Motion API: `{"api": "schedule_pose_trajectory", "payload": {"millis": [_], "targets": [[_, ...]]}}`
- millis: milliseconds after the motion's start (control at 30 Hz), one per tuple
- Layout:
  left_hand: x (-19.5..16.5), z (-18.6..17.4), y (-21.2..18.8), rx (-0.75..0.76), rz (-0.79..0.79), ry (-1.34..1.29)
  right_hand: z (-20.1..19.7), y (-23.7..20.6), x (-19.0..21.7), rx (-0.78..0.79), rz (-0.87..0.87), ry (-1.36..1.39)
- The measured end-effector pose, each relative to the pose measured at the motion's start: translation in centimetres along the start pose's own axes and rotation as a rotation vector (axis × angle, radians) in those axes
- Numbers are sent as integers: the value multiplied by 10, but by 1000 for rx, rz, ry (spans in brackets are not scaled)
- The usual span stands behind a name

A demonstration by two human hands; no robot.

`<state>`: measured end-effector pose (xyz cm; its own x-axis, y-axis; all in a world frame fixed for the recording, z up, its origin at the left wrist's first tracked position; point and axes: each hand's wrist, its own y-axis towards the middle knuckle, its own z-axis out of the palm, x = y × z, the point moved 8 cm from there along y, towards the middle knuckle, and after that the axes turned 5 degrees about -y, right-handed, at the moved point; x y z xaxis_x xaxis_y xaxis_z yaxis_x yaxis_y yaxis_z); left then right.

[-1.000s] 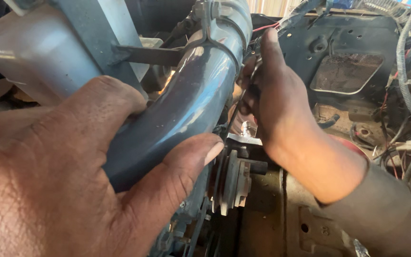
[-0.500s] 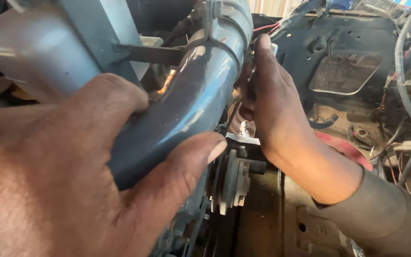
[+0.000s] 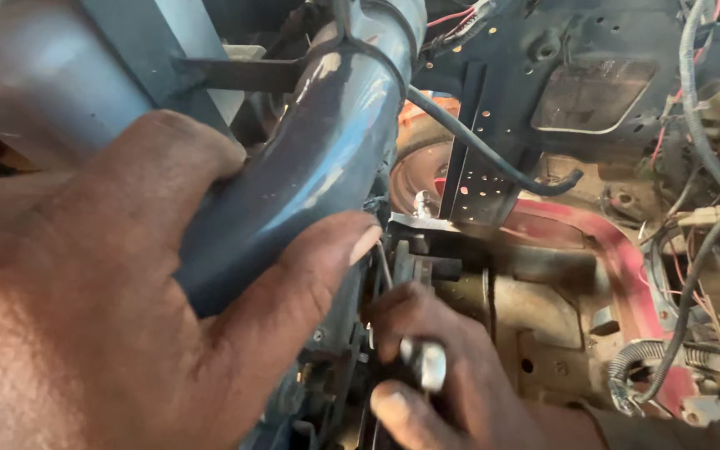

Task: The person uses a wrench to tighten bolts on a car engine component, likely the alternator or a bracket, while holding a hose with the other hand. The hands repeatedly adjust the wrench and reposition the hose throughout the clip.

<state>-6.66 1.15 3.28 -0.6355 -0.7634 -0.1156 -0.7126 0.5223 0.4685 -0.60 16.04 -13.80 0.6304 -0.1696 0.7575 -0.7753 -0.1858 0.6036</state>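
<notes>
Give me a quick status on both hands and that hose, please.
Left hand gripping the blue hose. Right hand low beside it, holding a small metal tool. Black cable crosses behind.

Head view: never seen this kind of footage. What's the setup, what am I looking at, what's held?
There is no robot here: a person wears a camera on the head, and the one picture looks down at their own two bare hands inside an open engine bay. The left hand fills the near left and wraps a thick blue-grey hose that curves up and away. The right hand is low in the middle, its grip closed on a small shiny metal tool; what kind is too blurred to tell. Behind lie a black perforated bracket, a thin black cable, red-painted body metal and loose wiring on the right.
</notes>
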Motion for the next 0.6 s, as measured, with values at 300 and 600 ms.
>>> {"api": "schedule_pose_trajectory", "payload": {"millis": [300, 600], "targets": [[-6, -2, 9, 130, -65, 86, 10, -1, -3, 228, -331, -271], [1, 2, 3, 57, 28, -57, -36, 41, -13, -118, -3, -47]]}}
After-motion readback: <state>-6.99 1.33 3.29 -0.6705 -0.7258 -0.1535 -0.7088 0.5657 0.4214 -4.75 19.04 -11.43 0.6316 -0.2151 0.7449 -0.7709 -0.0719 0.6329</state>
